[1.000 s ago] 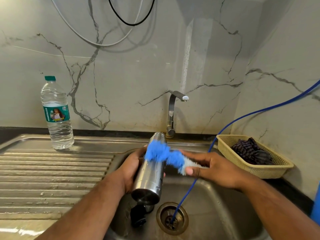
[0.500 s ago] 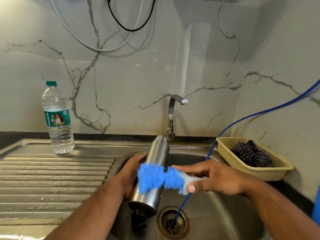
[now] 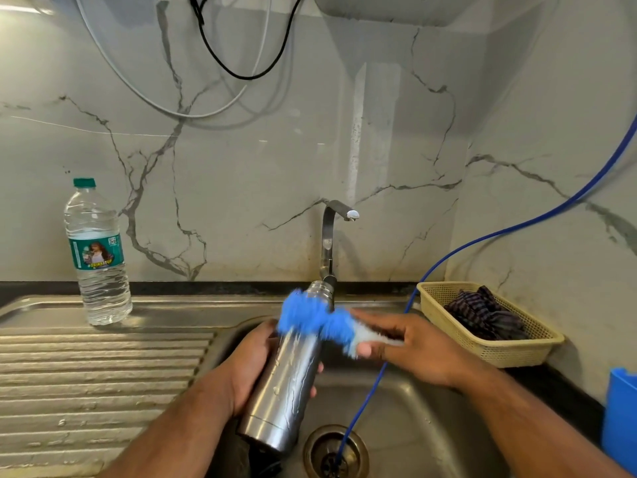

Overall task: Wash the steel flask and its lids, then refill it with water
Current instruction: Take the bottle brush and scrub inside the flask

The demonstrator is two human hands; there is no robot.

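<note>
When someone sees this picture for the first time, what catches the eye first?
The bright blue scrubber, held by the right hand against the upper part of the steel flask, stands out over the sink. The left hand grips the tilted flask at its middle. A thin blue hose runs from the right down into the drain.

Home kitchen: steel sink with ribbed drainboard left of it, tap behind, marble-patterned wall behind.
</note>
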